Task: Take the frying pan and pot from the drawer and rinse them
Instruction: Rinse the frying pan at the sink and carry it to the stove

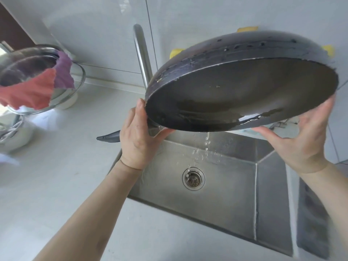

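We look down from head height, close over the steel sink (207,200), facing the wall behind it, our only view.

Pale countertop (62,185) holds an inset steel sink (226,185) and glass bowl (75,81) (cloths inside)
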